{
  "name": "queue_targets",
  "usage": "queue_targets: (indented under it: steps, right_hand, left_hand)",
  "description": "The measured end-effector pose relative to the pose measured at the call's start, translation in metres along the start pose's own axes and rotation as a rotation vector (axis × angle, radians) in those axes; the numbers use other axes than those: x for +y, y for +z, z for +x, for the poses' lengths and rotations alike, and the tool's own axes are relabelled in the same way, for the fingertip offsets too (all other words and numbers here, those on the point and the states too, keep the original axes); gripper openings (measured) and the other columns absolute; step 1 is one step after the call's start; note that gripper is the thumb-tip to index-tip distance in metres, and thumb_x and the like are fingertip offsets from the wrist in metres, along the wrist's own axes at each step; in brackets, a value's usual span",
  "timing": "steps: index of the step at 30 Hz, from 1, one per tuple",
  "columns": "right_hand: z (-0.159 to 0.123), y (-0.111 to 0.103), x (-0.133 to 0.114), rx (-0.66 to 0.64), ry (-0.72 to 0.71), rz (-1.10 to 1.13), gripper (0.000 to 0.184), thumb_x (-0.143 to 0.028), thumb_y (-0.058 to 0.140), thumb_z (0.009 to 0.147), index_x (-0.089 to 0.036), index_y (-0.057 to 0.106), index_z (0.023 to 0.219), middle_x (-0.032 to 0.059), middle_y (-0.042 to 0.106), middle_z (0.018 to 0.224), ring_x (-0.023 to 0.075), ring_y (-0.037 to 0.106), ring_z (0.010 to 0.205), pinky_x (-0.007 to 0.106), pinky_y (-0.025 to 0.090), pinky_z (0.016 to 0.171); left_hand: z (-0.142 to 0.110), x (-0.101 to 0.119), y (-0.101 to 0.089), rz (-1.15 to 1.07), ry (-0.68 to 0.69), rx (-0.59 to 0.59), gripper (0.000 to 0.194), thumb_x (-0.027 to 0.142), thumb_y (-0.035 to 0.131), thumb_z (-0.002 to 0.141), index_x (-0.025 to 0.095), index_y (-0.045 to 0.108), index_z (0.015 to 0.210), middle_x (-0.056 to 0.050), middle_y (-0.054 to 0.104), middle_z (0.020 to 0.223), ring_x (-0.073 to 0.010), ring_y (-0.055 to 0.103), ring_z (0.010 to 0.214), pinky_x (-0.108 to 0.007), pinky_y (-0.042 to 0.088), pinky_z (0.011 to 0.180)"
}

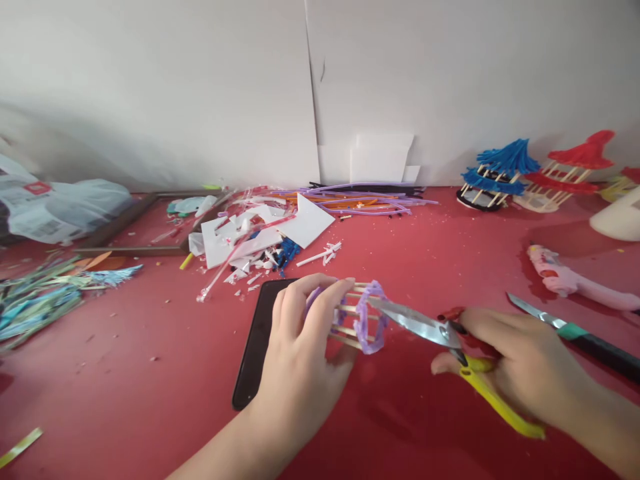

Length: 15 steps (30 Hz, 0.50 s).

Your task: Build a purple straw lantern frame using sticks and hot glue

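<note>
My left hand (300,340) grips a small cage-like frame (361,317) of wooden sticks with purple fuzzy rings, holding it on its side just above the red table (150,373). My right hand (520,367) is closed on scissors (440,333) with yellow and red handles. The scissor blades point left and their tip touches the purple ring at the frame's top. A black phone (255,347) lies flat beneath my left hand.
A knife (575,333) with a dark handle and a pink glue gun (575,280) lie to the right. Blue and red stick pagodas (500,175) stand at the back right. White scraps (260,233), purple strips (365,200) and a plastic bag (60,207) lie behind and left.
</note>
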State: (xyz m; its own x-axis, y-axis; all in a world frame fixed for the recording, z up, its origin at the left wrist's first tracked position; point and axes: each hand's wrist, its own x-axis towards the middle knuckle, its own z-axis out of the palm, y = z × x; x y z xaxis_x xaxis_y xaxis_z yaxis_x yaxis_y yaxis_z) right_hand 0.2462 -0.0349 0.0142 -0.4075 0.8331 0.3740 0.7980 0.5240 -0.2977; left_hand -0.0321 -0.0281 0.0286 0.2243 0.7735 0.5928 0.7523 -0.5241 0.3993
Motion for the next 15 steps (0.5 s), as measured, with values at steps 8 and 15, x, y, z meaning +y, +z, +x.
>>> queue_targets:
  steps: [8, 15]
  right_hand:
    - [0.013, -0.004, 0.017, 0.193, -0.023, -0.270, 0.033, -0.055, 0.051, 0.093, -0.023, 0.056, 0.086, 0.0043, 0.066, 0.072, 0.0207, 0.064, 0.057, 0.030, 0.042, 0.050]
    - [0.019, -0.017, 0.010, 0.327, -0.148, -0.578, 0.034, -0.053, 0.060, 0.086, -0.019, 0.057, 0.080, 0.0023, 0.060, 0.066, 0.0188, 0.059, 0.059, 0.030, 0.034, 0.053]
  left_hand:
    - [0.004, 0.003, -0.002, -0.233, -0.237, -0.072, 0.049, 0.010, 0.071, 0.078, 0.025, 0.052, 0.120, -0.004, 0.060, 0.114, -0.0172, 0.064, 0.101, -0.028, 0.056, 0.081]
    - [0.004, 0.003, -0.001, -0.172, -0.186, -0.074, 0.052, 0.007, 0.070, 0.077, 0.025, 0.053, 0.122, -0.006, 0.060, 0.118, -0.0203, 0.064, 0.106, -0.031, 0.057, 0.082]
